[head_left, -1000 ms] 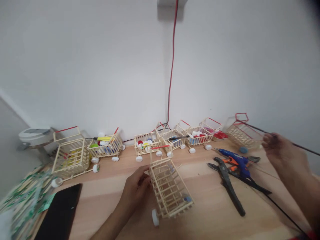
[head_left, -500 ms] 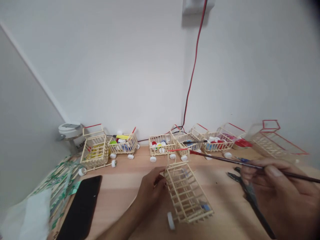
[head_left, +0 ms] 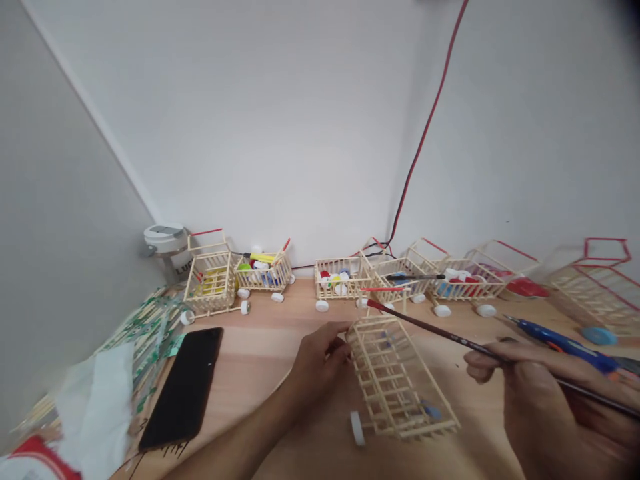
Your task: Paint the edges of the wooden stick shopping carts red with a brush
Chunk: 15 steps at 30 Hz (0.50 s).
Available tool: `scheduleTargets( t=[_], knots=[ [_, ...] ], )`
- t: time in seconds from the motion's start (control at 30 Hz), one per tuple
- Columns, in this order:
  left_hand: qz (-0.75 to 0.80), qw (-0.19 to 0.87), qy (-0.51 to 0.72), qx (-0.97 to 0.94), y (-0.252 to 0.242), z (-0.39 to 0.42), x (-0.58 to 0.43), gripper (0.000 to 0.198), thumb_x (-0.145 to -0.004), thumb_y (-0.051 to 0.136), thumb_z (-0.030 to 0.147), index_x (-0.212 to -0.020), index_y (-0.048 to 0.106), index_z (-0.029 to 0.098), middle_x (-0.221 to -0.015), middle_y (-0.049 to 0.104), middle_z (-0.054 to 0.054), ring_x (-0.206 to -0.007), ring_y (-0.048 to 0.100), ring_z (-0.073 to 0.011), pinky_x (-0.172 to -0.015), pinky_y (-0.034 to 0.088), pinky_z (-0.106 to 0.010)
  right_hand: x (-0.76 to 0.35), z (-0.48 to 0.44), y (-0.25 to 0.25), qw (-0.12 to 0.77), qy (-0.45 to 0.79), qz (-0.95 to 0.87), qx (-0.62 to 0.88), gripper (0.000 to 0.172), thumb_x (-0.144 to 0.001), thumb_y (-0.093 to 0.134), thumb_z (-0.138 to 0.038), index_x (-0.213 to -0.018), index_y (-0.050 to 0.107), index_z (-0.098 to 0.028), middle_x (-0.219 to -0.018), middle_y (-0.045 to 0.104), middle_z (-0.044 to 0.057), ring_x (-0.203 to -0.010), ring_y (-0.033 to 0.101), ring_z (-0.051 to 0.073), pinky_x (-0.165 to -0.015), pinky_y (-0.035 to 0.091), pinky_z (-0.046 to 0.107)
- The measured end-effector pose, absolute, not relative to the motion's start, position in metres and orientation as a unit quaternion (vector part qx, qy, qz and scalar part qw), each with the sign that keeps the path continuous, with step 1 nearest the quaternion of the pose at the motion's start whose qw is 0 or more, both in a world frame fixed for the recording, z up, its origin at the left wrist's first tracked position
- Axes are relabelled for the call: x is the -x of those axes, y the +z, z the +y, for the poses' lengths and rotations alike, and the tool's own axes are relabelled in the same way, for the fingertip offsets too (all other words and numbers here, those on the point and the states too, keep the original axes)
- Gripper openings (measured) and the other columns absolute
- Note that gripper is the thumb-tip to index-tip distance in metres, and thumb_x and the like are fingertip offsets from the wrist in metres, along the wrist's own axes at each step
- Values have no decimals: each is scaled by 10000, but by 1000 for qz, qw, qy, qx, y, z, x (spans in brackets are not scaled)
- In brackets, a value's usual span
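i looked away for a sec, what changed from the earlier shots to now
The right hand has carried the paintbrush leftward from near the red-framed cart at far right to near the red handle of the closest cart. The view has turned left. The left hand stays at that cart's side; the right keeps gripping the paintbrush.

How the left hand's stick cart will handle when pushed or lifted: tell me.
The stick cart is probably light for its size, being an open, see-through lattice. It may roll if pushed, given the round white wheel at its side. Its slender build suggests it could snap if squeezed hard.
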<state>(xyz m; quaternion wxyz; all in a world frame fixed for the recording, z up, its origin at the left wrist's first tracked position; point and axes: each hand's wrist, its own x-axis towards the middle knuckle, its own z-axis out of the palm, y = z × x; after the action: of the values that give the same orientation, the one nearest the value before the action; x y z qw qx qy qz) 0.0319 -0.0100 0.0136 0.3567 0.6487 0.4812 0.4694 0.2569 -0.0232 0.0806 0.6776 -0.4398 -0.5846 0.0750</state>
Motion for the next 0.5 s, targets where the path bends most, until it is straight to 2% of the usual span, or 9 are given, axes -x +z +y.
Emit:
scheduleTargets(
  t=[0.27, 0.37, 0.5],
  knots=[
    [479, 357, 467, -652, 13, -9, -30, 398, -829, 540, 144, -1207, 654, 198, -1014, 739, -65, -849, 676, -193, -771, 527, -292, -248, -32, 83, 643, 0, -643, 416, 125, -820, 589, -273, -747, 677, -324, -652, 685, -28, -626, 671, 181, -580, 577, 363],
    [481, 367, 457, -652, 10, -8, -29, 388, -838, 542, 172, -1210, 648, 197, -973, 745, -62, -842, 679, -199, -756, 533, -291, -250, -29, 75, 677, 4, -633, 376, 97, -810, 613, -241, -838, 698, -279, -699, 699, -4, -663, 681, 193, -595, 567, 359],
    [489, 388, 452, -638, 9, -6, -29, 384, -866, 536, 228, -1236, 627, 188, -956, 753, -69, -848, 692, -209, -753, 536, -291, -253, -25, 70, 701, 43, -639, 312, 178, -835, 575, -166, -943, 697, -237, -777, 708, 21, -752, 686, 185, -651, 558, 340]
  ],
)
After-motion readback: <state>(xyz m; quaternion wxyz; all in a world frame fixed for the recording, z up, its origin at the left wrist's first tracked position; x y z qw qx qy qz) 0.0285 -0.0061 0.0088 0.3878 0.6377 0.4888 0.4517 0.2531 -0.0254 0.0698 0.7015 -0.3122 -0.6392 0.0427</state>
